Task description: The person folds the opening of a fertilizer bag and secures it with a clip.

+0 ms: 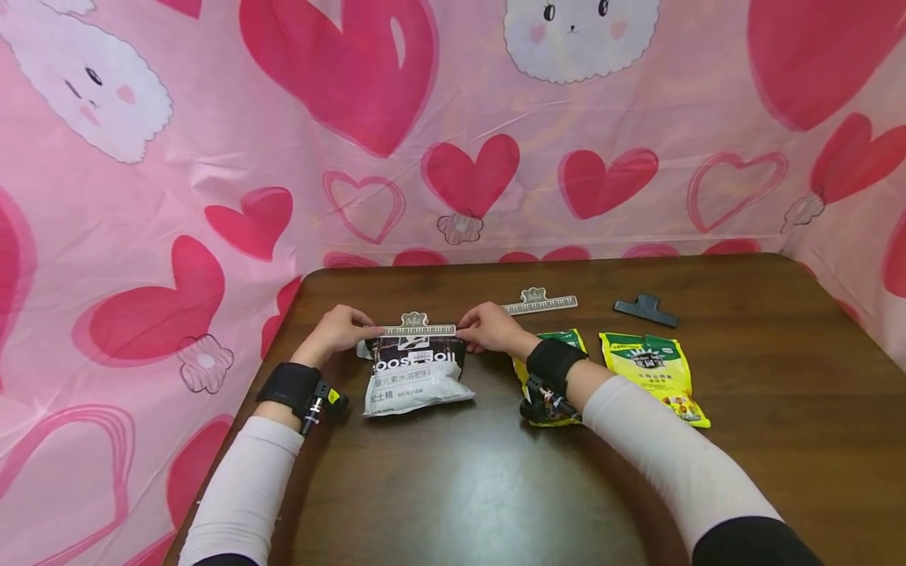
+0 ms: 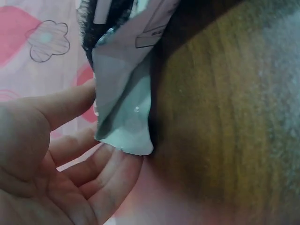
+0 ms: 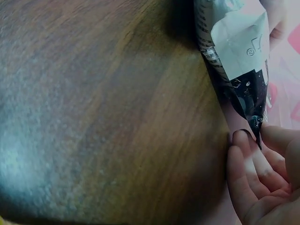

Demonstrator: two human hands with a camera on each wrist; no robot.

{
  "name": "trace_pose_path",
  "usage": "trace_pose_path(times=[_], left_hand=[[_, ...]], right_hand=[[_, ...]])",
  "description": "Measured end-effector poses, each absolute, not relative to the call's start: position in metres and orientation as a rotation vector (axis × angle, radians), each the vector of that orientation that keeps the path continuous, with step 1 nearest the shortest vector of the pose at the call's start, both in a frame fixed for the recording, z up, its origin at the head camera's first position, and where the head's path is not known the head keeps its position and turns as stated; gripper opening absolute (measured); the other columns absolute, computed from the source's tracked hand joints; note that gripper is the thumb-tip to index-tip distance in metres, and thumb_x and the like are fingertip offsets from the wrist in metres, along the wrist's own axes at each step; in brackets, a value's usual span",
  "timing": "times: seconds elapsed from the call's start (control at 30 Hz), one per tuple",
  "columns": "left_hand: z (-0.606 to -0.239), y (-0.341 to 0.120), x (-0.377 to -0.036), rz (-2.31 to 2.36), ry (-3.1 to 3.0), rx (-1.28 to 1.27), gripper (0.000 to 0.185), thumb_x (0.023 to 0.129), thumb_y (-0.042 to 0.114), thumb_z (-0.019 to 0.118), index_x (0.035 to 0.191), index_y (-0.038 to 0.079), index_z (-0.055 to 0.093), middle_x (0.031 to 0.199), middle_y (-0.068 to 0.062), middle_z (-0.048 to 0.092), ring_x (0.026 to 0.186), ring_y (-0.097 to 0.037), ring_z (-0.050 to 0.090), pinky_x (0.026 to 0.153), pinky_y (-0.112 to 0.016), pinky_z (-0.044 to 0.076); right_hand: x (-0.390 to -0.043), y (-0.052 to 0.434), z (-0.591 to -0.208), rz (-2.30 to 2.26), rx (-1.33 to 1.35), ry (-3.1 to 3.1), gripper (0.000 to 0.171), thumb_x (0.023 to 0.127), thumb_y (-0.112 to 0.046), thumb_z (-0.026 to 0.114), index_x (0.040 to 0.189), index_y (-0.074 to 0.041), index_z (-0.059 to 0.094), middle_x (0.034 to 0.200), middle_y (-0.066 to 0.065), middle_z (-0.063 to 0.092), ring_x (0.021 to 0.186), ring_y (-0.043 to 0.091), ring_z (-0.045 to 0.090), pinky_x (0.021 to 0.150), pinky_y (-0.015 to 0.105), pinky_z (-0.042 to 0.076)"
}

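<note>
A white and black fertilizer bag (image 1: 414,385) rests on the table at the left. Across its top edge sits a long sealing clip (image 1: 418,331) with a piano-key pattern. My left hand (image 1: 338,326) is at the left end of the top, and the left wrist view shows that hand (image 2: 75,159) with thumb and fingertips pinching the folded side of the bag (image 2: 124,117). At the opposite end my right hand (image 1: 495,326) pinches the top corner. In the right wrist view the right hand (image 3: 267,173) has thumb and fingertips at the dark corner of the bag (image 3: 248,93).
Behind my right hand lies another piano-key clip (image 1: 541,303). A black clip (image 1: 646,310) is farther right. One yellow-green packet (image 1: 647,369) lies on the brown table (image 1: 453,487); another yellow-green packet (image 1: 566,338) is partly hidden under my right wrist. A pink heart-patterned cloth (image 1: 566,110) hangs behind.
</note>
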State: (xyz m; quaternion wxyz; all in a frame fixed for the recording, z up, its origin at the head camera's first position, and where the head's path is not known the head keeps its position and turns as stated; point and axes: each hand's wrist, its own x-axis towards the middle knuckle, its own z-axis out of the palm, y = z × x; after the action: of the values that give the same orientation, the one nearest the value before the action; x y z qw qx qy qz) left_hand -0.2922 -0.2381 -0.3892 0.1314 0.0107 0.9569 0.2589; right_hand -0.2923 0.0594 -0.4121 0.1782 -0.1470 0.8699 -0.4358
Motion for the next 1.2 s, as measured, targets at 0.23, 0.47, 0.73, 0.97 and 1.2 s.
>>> trace_pose_path(times=[0.23,0.47,0.73,0.97,1.2], left_hand=[[-0.369,-0.227,-0.283,0.758,2.922,0.120,0.036,0.093,0.032,0.066,0.114,0.004,0.072,0.112,-0.019,0.070,0.099,-0.032,0.061,0.087,-0.045,0.053],[-0.351,-0.183,-0.271,0.985,2.994,0.346,0.031,0.093,0.027,0.068,0.115,0.005,0.071,0.111,-0.014,0.072,0.103,-0.029,0.066,0.090,-0.045,0.053],[-0.358,-0.111,-0.250,1.068,2.835,0.603,0.033,0.093,0.026,0.069,0.120,0.007,0.068,0.102,-0.008,0.074,0.094,-0.020,0.070,0.083,-0.036,0.056],[-0.373,-0.072,-0.246,1.040,2.729,0.685,0.040,0.093,0.027,0.069,0.126,0.005,0.064,0.103,-0.008,0.073,0.092,-0.019,0.068,0.081,-0.033,0.055],[-0.384,-0.049,-0.244,0.933,2.667,0.643,0.043,0.094,0.031,0.066,0.125,0.002,0.062,0.106,-0.010,0.070,0.094,-0.022,0.066,0.080,-0.035,0.053]], right_hand=[[-0.293,0.071,-0.406,-1.145,-0.500,2.518,0.026,0.092,-0.018,0.070,0.113,-0.002,0.072,0.093,0.014,0.076,0.073,0.016,0.071,0.066,0.028,0.059],[-0.297,0.103,-0.399,-1.171,-0.559,2.511,0.028,0.095,-0.018,0.067,0.117,-0.001,0.070,0.099,0.016,0.075,0.084,0.023,0.071,0.073,0.032,0.059],[-0.288,0.166,-0.393,-1.217,-0.492,2.542,0.035,0.096,-0.023,0.065,0.125,-0.003,0.067,0.116,0.016,0.069,0.094,0.025,0.069,0.082,0.035,0.059],[-0.263,0.219,-0.397,-1.115,-0.465,2.688,0.032,0.097,-0.023,0.065,0.122,-0.004,0.069,0.119,0.015,0.069,0.100,0.026,0.063,0.086,0.038,0.056],[-0.238,0.244,-0.398,-1.008,-0.363,2.795,0.036,0.095,-0.022,0.066,0.125,-0.002,0.065,0.117,0.018,0.069,0.102,0.030,0.064,0.087,0.043,0.055]])
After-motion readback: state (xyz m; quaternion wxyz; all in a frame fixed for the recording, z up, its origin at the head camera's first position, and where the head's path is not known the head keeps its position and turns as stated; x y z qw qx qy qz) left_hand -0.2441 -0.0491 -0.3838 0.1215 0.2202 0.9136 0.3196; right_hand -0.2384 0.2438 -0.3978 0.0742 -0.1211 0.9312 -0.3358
